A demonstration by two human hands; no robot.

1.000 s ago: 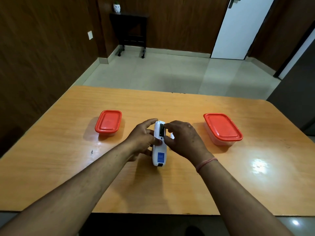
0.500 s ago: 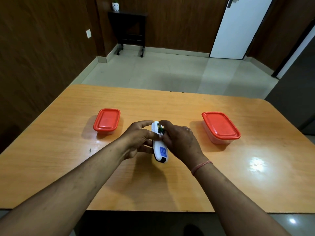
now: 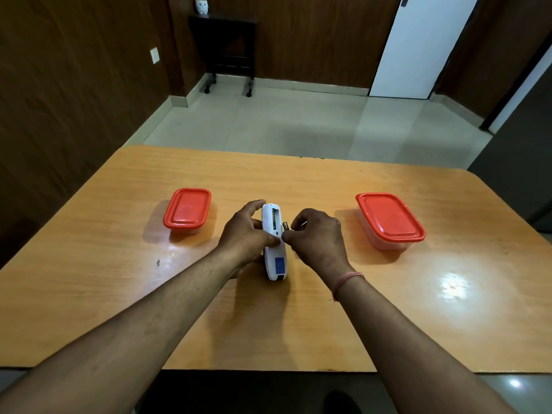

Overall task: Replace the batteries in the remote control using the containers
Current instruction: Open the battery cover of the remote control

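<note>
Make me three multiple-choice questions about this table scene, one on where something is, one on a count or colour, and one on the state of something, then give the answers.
1. Where is the remote?
A. Between the two containers
B. On top of a lid
C. On the floor

2. How many red-lidded containers stand on the table?
A. One
B. Two
C. Three

3. What state is the remote's battery compartment in?
A. Covered
B. Open
C. Taped shut

Answers:
1 A, the left hand holds it midway between the small container and the large container.
2 B, one stands on each side.
3 B, the cavity is exposed, and the right hand pinches a battery beside it.
</note>
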